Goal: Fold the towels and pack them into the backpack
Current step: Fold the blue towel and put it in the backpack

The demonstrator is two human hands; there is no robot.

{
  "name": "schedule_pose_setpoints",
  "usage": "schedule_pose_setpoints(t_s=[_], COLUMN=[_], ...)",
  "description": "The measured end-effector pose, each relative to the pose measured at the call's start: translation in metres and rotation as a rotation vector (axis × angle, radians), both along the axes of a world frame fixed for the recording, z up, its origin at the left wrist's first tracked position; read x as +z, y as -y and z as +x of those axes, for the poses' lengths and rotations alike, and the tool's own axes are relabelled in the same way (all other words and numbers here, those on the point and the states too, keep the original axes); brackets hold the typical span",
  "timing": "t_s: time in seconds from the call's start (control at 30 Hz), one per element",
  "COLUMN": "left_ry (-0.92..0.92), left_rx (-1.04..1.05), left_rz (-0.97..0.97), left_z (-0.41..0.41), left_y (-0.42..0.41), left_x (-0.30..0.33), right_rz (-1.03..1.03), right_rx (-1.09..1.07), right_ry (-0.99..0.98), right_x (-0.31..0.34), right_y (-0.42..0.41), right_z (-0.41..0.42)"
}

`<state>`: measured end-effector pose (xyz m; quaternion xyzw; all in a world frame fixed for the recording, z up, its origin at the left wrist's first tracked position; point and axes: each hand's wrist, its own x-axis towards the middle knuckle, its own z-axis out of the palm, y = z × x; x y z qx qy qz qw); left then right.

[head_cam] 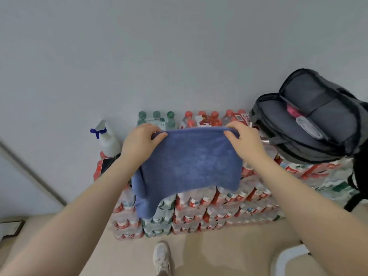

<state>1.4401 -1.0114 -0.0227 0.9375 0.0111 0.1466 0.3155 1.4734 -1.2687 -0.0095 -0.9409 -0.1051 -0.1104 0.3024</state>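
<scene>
Both forearms reach up from the frame's bottom; I see the left hand (139, 141) and right hand (244, 141) each pinching a top corner of the blue towel (189, 162), letting it hang flat for folding. Right of them, the open backpack (310, 118) waits atop stacked bottle packs (219, 206).

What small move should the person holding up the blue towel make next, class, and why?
Probably bring the two top corners together to halve the blue towel. The left hand and right hand each pinch a corner, one layer hangs unevenly, and the backpack already gapes open nearby.
</scene>
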Motion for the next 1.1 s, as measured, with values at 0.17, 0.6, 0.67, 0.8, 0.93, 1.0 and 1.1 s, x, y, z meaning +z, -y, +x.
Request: schedule_pose_setpoints(t_s=[0.17, 0.6, 0.67, 0.8, 0.93, 1.0, 1.1], left_ry=[0.145, -0.313, -0.421, -0.507, -0.799, -0.864, -0.744], left_rx=[0.003, -0.001, 0.022, 0.196, 0.367, 0.372, 0.339], left_rz=[0.293, 0.142, 0.085, -0.176, -0.62, -0.817, -0.899], left_z=[0.086, 0.218, 0.21, 0.193, 0.18, 0.176, 0.178], left_y=[-0.028, -0.102, -0.109, -0.114, -0.119, -0.123, -0.124], left_x=[0.033, -0.039, -0.06, -0.073, -0.085, -0.088, -0.091], right_rz=[-0.063, -0.523, -0.51, -0.492, -0.533, -0.549, -0.537], right_rx=[-0.062, -0.031, 0.191, 0.549, 0.582, 0.525, 0.463], right_ry=[0.135, -0.047, -0.086, -0.153, -0.255, -0.304, -0.312], right_x=[0.046, -0.019, -0.033, -0.047, -0.059, -0.067, -0.075], right_y=[-0.025, -0.092, -0.114, -0.166, -0.209, -0.22, -0.227], right_z=[0.096, 0.237, 0.232, 0.225, 0.227, 0.23, 0.236])
